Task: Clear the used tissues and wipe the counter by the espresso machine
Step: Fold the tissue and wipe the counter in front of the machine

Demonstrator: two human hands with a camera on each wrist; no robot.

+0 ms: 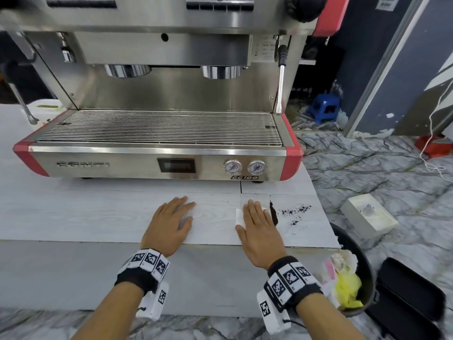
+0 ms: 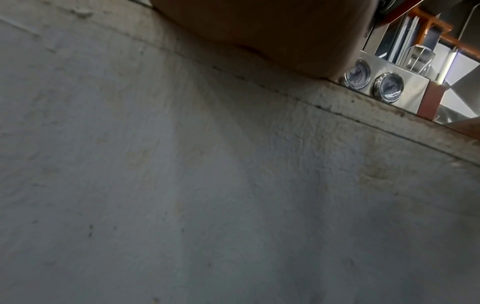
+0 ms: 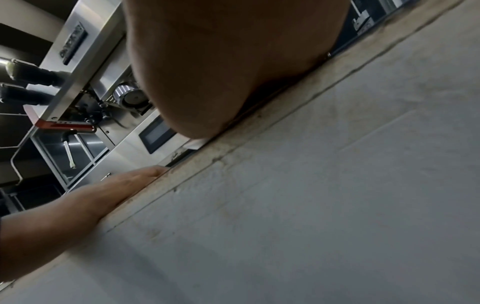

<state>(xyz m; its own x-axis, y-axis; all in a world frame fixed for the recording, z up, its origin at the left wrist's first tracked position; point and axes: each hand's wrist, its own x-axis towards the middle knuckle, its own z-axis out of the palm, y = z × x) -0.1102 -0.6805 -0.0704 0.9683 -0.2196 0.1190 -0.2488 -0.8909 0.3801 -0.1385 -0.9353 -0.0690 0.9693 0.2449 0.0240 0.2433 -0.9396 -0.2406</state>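
My right hand (image 1: 257,212) lies flat on a folded white tissue (image 1: 239,217) on the pale counter (image 1: 98,217), fingers straight. Just right of it a dark ridge of coffee grounds (image 1: 273,214) has piled up, with loose specks (image 1: 296,211) scattered further right. My left hand (image 1: 177,209) rests flat on the bare counter to the left, holding nothing. The espresso machine (image 1: 159,165) stands behind both hands. In the right wrist view the heel of my right hand (image 3: 233,72) presses at the counter edge, a sliver of tissue (image 3: 196,144) shows under it, and my left hand (image 3: 124,181) lies beyond.
A black bin (image 1: 362,278) holding crumpled tissues and yellow waste stands on the floor below the counter's right end. A white tissue box (image 1: 370,214) lies on the floor past it. A black case (image 1: 411,298) sits at the bin's right. The steam wand (image 1: 280,89) hangs at the machine's right.
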